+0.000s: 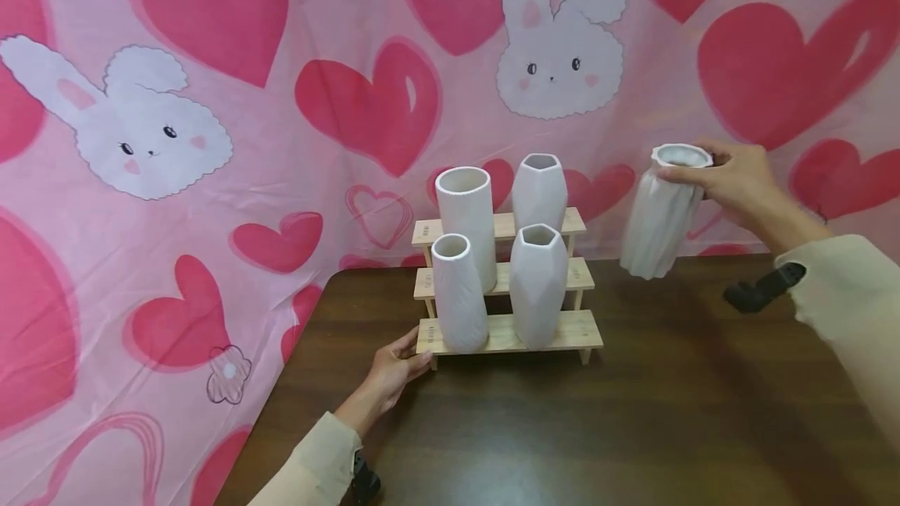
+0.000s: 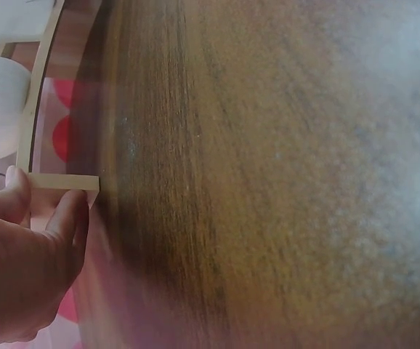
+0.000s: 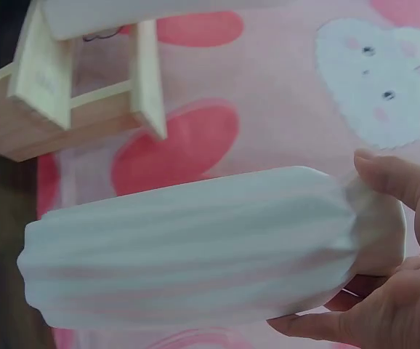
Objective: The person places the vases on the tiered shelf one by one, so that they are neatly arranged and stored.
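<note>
A white ridged vase (image 1: 659,217) hangs tilted in the air at the right, its neck gripped by my right hand (image 1: 738,182). In the right wrist view the ridged vase (image 3: 195,251) lies across the picture, fingers and thumb round its neck. My left hand (image 1: 394,372) holds the left end of the lowest step of a three-tier wooden stand (image 1: 499,333); the left wrist view shows thumb and fingers of this hand (image 2: 28,254) at its leg. Two white vases, one slim and round (image 1: 460,295) and one faceted (image 1: 538,287), stand on that step.
Behind them on the stand are a wide round white vase (image 1: 467,213) and another faceted one (image 1: 540,192). The stand sits on a dark brown table (image 1: 534,436). A pink cloth (image 1: 337,6) with hearts and rabbits hangs behind and along the left.
</note>
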`<state>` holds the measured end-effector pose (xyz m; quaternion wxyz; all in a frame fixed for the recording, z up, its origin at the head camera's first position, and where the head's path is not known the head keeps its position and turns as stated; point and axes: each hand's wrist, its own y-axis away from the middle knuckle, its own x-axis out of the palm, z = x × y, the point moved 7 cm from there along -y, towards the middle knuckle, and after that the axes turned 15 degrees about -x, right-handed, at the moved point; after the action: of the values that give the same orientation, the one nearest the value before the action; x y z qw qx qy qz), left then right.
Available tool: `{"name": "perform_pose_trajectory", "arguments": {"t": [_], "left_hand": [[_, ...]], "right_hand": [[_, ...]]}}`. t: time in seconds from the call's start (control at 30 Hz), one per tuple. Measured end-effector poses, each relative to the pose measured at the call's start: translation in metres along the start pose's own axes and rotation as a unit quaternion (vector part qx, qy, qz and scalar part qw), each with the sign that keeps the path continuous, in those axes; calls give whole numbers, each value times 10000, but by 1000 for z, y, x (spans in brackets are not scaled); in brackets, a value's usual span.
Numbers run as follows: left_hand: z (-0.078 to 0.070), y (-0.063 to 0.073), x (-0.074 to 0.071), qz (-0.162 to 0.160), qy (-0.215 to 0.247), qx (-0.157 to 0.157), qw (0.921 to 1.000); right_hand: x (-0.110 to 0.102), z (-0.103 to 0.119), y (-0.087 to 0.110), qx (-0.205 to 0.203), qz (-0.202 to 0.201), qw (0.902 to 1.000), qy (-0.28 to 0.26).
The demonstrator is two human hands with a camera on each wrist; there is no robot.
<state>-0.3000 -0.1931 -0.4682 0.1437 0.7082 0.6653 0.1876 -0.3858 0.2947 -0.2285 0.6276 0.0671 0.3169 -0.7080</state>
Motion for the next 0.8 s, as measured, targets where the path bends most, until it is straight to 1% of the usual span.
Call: {"name": "perform_pose_trajectory", "arguments": {"t": [0.17,0.3,0.37,0.43,0.53,0.6,0.73,0.8], "left_hand": [[0,0,0,23,29,25,10000],[0,-2,-1,-5,51,-11,10000],[0,-4,-1,-66,44,-23,10000],[-1,-5,0,-111,55,-45,9999],[-1,-6,1,-127,50,-27,9999],[-2,-7,3,-125,62,-23,9999],[-3,-8,4,-168,71,-65,9998],[-3,-8,4,-170,55,-82,9998]], "right_hand": [[-9,18,-4,232,102,9997,-43],[-15,31,-8,286,42,9996,-47],[-15,36,-15,297,-11,9994,-201],[-15,42,-24,294,-127,9981,-533],[-12,51,-39,309,-262,9940,-1018],[-9,58,-48,303,-335,9914,-1227],[1,74,-65,254,-381,9884,-1451],[7,83,-71,198,-380,9889,-1424]]}}
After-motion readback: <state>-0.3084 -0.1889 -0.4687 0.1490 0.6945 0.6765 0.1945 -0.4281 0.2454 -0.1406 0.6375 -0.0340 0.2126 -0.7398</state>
